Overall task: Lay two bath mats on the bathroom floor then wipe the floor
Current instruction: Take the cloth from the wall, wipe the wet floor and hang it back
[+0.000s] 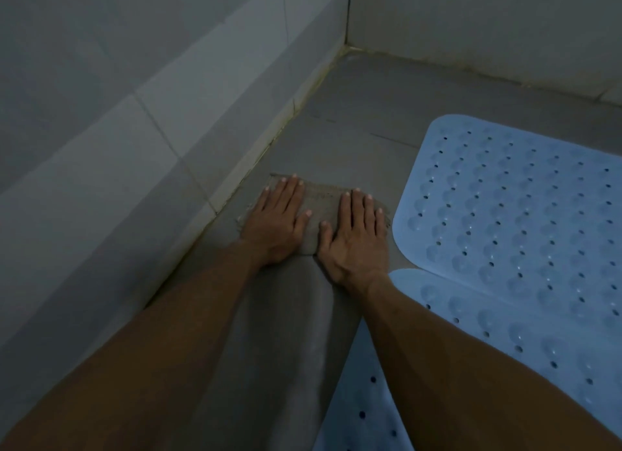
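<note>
The far bath mat [511, 208] is pale blue, patterned with rows of round raised bumps and small dark holes between them. The near bath mat [498, 333] is the same pale blue with the same bumps and holes. The cloth [321, 195] is a dull grey-brown, with a woven look and frayed edges. The floor [370, 114] is plain mid-grey tile. The wall tiles [134, 80] are light grey, with thin pale grout lines that turn yellowish where wall meets floor.

Dim light, grey tiled walls [141, 90] meeting at corner, grey floor [363, 114]
</note>
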A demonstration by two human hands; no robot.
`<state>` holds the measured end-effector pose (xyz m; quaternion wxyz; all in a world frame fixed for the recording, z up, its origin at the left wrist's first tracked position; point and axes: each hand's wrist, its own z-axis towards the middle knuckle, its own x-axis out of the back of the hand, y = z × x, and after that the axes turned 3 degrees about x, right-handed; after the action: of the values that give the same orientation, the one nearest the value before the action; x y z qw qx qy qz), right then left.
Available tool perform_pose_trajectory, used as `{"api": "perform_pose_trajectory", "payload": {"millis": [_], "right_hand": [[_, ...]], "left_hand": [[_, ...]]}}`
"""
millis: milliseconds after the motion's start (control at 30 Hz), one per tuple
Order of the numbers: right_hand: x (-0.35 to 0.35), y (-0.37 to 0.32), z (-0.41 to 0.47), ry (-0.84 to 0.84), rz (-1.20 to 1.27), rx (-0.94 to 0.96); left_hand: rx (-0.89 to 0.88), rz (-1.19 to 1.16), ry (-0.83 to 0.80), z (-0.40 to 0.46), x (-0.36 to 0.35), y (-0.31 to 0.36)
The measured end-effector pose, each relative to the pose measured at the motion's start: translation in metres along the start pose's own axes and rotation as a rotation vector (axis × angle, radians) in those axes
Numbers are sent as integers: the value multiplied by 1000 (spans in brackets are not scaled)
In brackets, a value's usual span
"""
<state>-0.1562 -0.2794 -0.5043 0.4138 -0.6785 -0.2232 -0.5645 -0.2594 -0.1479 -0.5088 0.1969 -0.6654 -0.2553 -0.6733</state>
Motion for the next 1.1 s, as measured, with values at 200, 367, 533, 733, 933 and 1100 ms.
{"api": "perform_pose_trajectory", "payload": {"millis": [200,367,533,733,933,1100], "right_hand": [[5,21,62,12,10,-1],[11,33,103,2,-16,-4],[16,38,137,4,-26,-5],[18,38,156,28,-47,-1],[15,36,172,34,-31,-28],[22,43,190,6,1,1]], "left_hand": [[48,-41,-79,66,0,3],[47,-41,-91,109,8,5],[25,-36,-53,141,7,-1],[2,-36,-2,165,13,-6],[-23,10,-45,182,15,-11],[17,-11,-88,186,18,-7]]}}
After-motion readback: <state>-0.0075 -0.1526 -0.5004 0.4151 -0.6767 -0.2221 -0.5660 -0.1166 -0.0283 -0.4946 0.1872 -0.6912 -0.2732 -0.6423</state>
